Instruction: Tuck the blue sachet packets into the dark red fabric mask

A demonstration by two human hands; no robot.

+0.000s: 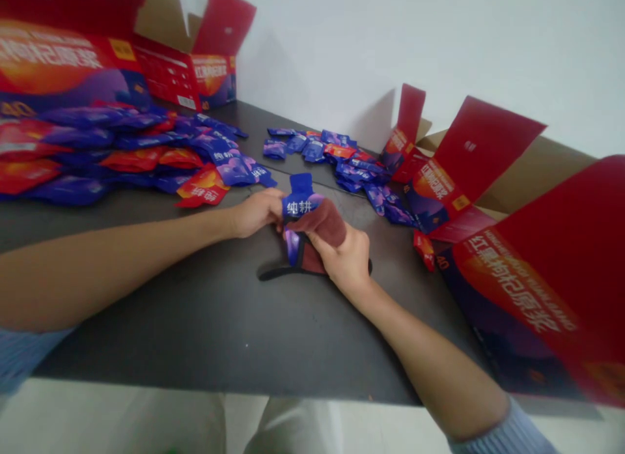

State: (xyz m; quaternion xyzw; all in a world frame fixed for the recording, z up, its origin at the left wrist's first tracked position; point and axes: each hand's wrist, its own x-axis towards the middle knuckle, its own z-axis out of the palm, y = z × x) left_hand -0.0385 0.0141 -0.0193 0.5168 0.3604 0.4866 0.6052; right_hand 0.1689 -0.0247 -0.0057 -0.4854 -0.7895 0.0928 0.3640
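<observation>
Between both hands, a glossy blue foil sachet (299, 200) sits pinched against a napped maroon cloth (319, 223) — the left hand (256, 213) gripping the sachet's edge, the right hand (344, 262) closed on the cloth.

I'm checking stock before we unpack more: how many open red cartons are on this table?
3: the far-left carton, the far-right carton and the near-right carton. Another could be hidden behind them.

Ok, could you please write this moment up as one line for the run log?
left hand holds blue packet | right hand holds maroon cloth | black strap on dark table | piled packets | red boxes
</observation>
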